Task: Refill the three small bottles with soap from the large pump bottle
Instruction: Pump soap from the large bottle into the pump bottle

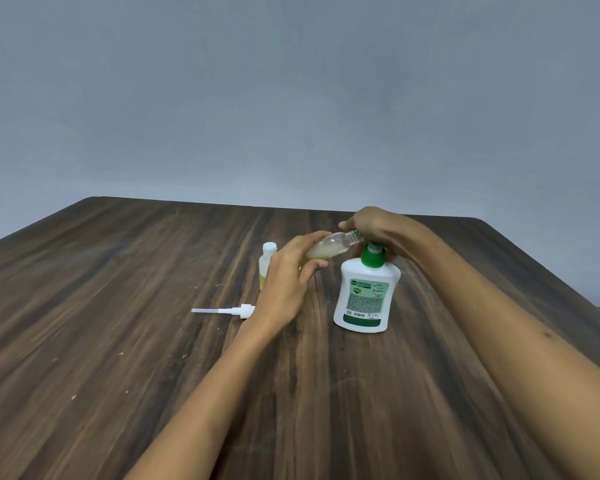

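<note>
The left hand [288, 275] gripped the tilted small bottle [329, 245] at the pump bottle [366, 296]; the right hand [371, 225] pressed its pump; misaligned, soap could spill.

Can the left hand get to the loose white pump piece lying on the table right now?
Probably not straight away. The white pump piece lies bare beside the left wrist, nothing covering it, but the left hand grips the tilted small bottle at the large pump bottle. It would have to set that down first.

The counter [153, 341] was dark, matt wood grain. The large pump bottle [366, 299] was smooth white plastic, slightly glossy; the small tilted bottle [329, 245] was clear plastic.
</note>
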